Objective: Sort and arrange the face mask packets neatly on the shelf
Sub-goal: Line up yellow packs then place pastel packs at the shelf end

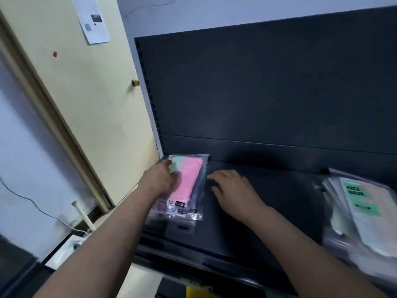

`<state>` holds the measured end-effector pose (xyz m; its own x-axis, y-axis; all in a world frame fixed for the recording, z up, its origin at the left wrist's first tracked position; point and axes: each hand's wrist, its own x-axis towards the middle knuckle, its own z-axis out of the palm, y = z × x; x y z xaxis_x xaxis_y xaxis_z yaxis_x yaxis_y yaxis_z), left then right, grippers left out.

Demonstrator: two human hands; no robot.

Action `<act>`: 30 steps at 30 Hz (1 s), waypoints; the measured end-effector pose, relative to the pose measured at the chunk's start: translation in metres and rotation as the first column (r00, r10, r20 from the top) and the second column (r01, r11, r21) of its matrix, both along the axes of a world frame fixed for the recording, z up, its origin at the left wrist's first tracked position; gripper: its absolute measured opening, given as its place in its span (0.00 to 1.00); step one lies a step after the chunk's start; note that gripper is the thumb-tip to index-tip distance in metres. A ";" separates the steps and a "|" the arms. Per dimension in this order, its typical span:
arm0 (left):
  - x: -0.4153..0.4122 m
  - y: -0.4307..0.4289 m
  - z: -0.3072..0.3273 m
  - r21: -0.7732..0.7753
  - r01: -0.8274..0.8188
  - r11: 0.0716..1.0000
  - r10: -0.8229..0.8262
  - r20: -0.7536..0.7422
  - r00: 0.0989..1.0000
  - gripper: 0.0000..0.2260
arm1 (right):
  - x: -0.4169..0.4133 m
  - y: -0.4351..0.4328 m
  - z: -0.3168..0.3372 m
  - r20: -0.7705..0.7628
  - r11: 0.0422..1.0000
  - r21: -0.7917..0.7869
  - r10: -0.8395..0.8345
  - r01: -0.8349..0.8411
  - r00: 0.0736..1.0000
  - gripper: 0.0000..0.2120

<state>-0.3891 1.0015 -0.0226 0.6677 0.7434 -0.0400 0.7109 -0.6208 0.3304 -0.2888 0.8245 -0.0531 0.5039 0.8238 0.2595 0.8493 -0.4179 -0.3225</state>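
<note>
A clear packet of pink and green face masks lies at the left end of the dark shelf, its long side pointing toward the back panel. My left hand lies on the packet's left edge, fingers curled over it. My right hand rests flat on the shelf, its fingertips touching the packet's right edge. A loose pile of other mask packets, the top one with a green "FACE MASK" label, sits at the shelf's right end.
The shelf's dark back panel rises behind the packets. A cream door with a knob stands to the left. Below left are a white cable and a white rod.
</note>
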 end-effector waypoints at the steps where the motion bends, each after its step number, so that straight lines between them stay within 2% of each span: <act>1: -0.002 0.010 -0.004 -0.095 0.014 0.995 -0.014 -0.004 1.000 0.26 | -0.006 0.013 0.000 -0.012 1.000 0.009 0.010 -0.010 1.000 0.17; 3: -0.004 0.023 -0.011 -0.243 0.054 0.969 -0.049 0.029 0.998 0.27 | -0.014 0.035 -0.001 -0.055 1.000 0.011 0.012 -0.012 0.998 0.19; 5: -0.002 0.031 -0.015 -0.276 0.098 0.956 -0.086 0.056 0.995 0.27 | -0.018 0.046 -0.002 -0.111 1.000 -0.016 0.010 -0.012 0.994 0.20; 9: 0.012 0.025 -0.021 -0.206 0.171 0.963 -0.171 0.020 0.985 0.26 | -0.018 0.036 -0.005 -0.208 0.996 -0.084 -0.026 0.009 0.978 0.20; 14: 0.047 -0.023 -0.027 -0.180 0.302 0.936 -0.305 0.011 0.952 0.27 | -0.005 -0.014 0.000 -0.154 0.974 -0.082 -0.220 0.210 0.963 0.15; 19: 0.081 -0.095 -0.032 -0.168 0.419 0.892 -0.427 -0.013 0.904 0.29 | 0.016 -0.074 0.007 -0.118 0.892 -0.142 -0.446 0.429 0.887 0.11; 23: 0.090 -0.141 -0.026 -0.140 0.523 0.841 -0.532 -0.035 0.846 0.24 | 0.030 -0.120 0.012 -0.097 0.810 -0.222 -0.572 0.542 0.815 0.13; 25: 0.089 -0.150 -0.022 -0.062 0.582 0.811 -0.585 -0.051 0.809 0.19 | 0.035 -0.136 0.015 -0.074 0.796 -0.241 -0.586 0.556 0.807 0.16; 27: 0.085 -0.150 -0.015 0.127 0.606 0.785 -0.600 -0.087 0.795 0.16 | 0.037 -0.145 0.017 -0.047 0.800 -0.222 -0.579 0.557 0.814 0.19; 29: 0.083 -0.143 -0.010 0.270 0.649 0.711 -0.635 -0.149 0.758 0.23 | 0.034 -0.148 0.015 -0.041 0.824 -0.166 -0.554 0.541 0.832 0.20; 30: 0.085 -0.136 -0.009 0.298 0.705 0.644 -0.681 -0.197 0.705 0.28 | 0.033 -0.146 0.014 -0.046 0.838 -0.142 -0.537 0.527 0.842 0.21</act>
